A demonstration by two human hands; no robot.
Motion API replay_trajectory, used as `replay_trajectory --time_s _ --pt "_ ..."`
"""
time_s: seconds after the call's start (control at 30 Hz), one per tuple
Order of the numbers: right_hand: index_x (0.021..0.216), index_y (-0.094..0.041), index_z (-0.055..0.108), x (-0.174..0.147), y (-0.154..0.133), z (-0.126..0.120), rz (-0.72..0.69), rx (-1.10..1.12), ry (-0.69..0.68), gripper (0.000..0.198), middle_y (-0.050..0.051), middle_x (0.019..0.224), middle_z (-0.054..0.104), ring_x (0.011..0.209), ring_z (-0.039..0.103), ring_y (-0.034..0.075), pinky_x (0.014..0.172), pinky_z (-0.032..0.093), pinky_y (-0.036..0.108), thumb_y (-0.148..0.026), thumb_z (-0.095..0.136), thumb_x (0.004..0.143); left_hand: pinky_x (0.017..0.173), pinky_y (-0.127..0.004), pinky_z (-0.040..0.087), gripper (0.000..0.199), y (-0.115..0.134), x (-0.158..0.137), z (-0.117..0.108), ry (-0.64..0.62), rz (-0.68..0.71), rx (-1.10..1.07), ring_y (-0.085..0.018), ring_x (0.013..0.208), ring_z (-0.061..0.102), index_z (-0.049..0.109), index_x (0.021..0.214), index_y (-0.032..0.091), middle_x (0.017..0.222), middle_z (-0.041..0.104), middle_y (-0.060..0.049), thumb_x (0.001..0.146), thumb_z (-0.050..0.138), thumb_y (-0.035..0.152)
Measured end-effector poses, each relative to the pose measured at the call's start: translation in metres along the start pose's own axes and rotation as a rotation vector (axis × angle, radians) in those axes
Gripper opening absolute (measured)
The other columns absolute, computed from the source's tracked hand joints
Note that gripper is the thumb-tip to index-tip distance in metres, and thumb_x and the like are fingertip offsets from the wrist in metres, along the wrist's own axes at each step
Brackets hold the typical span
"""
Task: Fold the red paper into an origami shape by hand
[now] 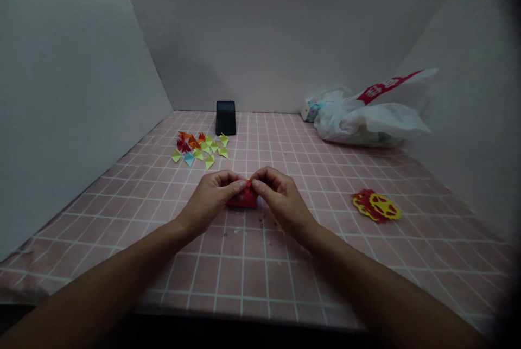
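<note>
My left hand [214,191] and my right hand [280,191] meet near the middle of the table, thumbs and forefingers closed in a pinch. Between them is a small piece of red paper [247,197], with a bit of yellow showing at the top by the fingertips. Fingers cover much of it, so its exact shape is hidden. Beyond my left hand lies a loose group of small folded paper pieces [198,154] in yellow, orange, red and blue. To the right of my right hand is a small pile of red and yellow paper cut-outs [386,208].
A black phone [226,118] leans at the back. At the back right, a white plastic bag [366,124] with red print rests against a small patterned box [310,111]. Tiny scraps dot the pink checked tablecloth [220,284]. Pale walls enclose the back and sides.
</note>
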State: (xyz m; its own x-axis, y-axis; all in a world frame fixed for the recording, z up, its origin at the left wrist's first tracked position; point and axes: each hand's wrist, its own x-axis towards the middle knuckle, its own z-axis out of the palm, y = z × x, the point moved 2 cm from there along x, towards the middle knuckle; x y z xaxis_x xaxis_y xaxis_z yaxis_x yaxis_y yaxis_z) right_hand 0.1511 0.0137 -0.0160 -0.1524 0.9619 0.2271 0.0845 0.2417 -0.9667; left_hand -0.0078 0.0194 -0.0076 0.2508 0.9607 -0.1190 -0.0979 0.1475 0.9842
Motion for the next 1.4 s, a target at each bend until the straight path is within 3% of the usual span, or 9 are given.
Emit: replay_trajectory --time_s 0.17,0.5,0.87,1.4 --pt "0.076 -0.019 0.061 0.0007 0.0029 0.0 0.017 -0.068 0.01 0.019 0.001 0.078 0.062 0.074 0.056 0.017 0.069 0.045 0.031 -0.036 0.068 0.082 0.067 -0.024 0.048 0.022 0.0021 -0.0013 0.0002 0.008 0.019 0.036 -0.011 0.068 0.06 0.072 0.08 0.014 0.076 0.069 0.0 0.07 0.08 0.031" --pt "0.074 -0.02 0.059 0.0008 0.0026 -0.0029 -0.006 -0.124 0.014 0.015 0.001 0.074 0.059 0.073 0.054 0.016 0.068 0.042 0.031 -0.028 0.06 0.085 0.068 -0.025 0.049 0.022 0.0003 0.0009 -0.0018 -0.011 0.031 0.067 -0.012 0.065 0.061 0.072 0.079 0.015 0.071 0.07 -0.002 0.079 0.075 0.036" --pt "0.074 -0.02 0.059 0.0021 0.0061 -0.0031 -0.039 -0.131 0.01 0.017 0.001 0.075 0.059 0.073 0.054 0.016 0.069 0.042 0.031 -0.028 0.055 0.089 0.068 -0.025 0.051 0.021 0.0004 0.0013 -0.0007 -0.016 -0.002 0.038 -0.011 0.064 0.061 0.072 0.078 0.015 0.073 0.07 0.0 0.072 0.081 0.032" --pt "0.073 -0.02 0.056 0.0018 0.0064 -0.0015 -0.01 -0.038 -0.009 0.024 -0.001 0.072 0.054 0.07 0.05 0.015 0.068 0.041 0.03 -0.035 0.052 0.091 0.067 -0.024 0.048 0.021 0.0005 0.0002 0.0008 0.006 0.033 0.076 -0.01 0.064 0.059 0.07 0.077 0.014 0.073 0.066 0.002 0.073 0.079 0.033"
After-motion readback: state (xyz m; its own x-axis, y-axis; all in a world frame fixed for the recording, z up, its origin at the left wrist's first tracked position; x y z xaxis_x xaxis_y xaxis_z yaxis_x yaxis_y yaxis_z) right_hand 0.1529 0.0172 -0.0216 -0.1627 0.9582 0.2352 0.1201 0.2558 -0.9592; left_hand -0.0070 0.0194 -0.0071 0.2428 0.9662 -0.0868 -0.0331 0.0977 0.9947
